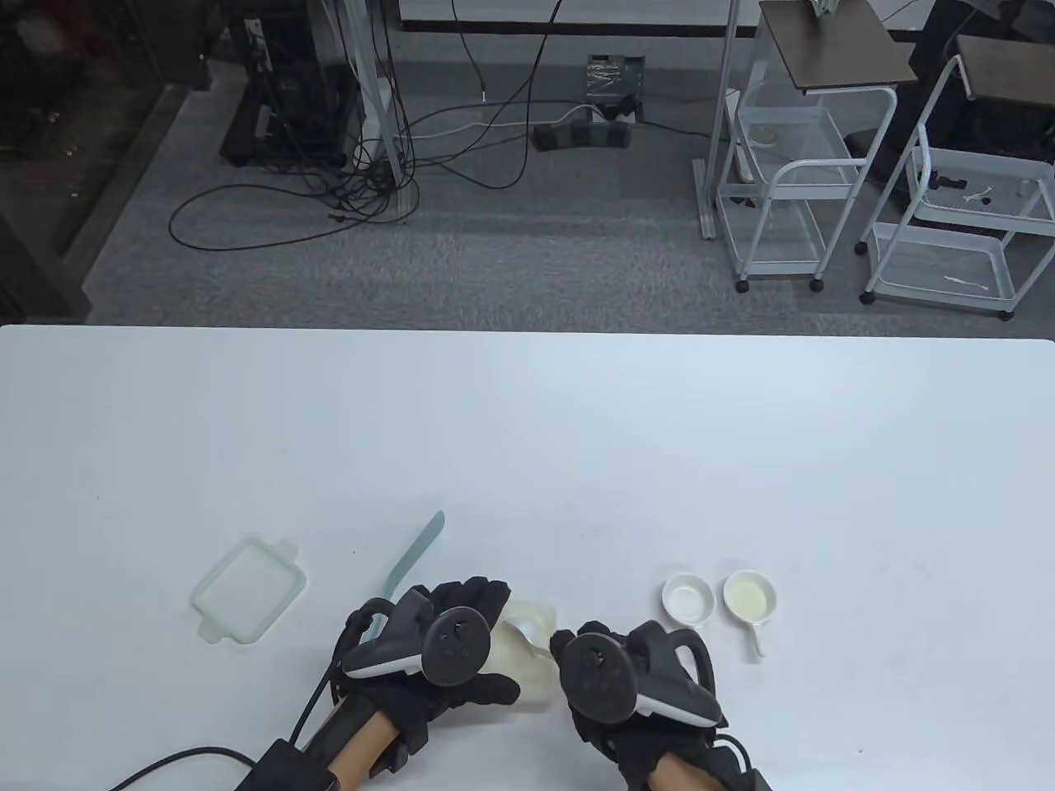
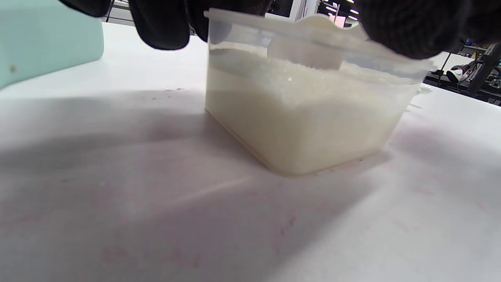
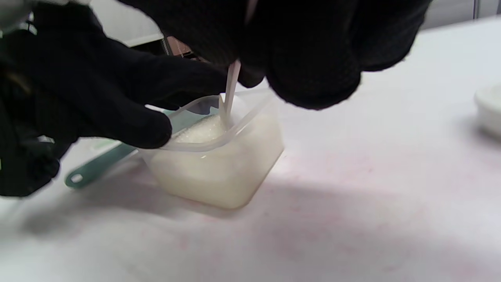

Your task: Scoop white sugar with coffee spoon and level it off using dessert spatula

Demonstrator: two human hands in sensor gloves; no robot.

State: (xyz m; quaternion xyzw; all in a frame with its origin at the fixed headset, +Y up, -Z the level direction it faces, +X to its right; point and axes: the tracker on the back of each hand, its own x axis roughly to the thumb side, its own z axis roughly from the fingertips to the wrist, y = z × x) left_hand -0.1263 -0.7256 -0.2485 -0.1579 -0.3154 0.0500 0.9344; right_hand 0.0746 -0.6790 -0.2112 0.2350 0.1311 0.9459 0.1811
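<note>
A clear plastic container (image 1: pixel 532 659) of white sugar (image 2: pixel 297 117) stands near the table's front edge. My left hand (image 1: pixel 493 641) grips it by the rim, fingers (image 2: pixel 164 27) on one side and thumb (image 3: pixel 121 113) on the other. My right hand (image 1: pixel 577 651) pinches the thin white coffee spoon (image 3: pixel 231 88) from above. The spoon's bowl (image 2: pixel 305 53) is down in the sugar. The teal dessert spatula (image 1: pixel 412 556) lies flat on the table just behind my left hand, and neither hand holds it.
The container's pale green lid (image 1: pixel 247 589) lies to the left. Two small white handled dishes (image 1: pixel 688 597) (image 1: pixel 750 597) sit to the right of my right hand. The white table (image 1: pixel 577 428) stretches far beyond them.
</note>
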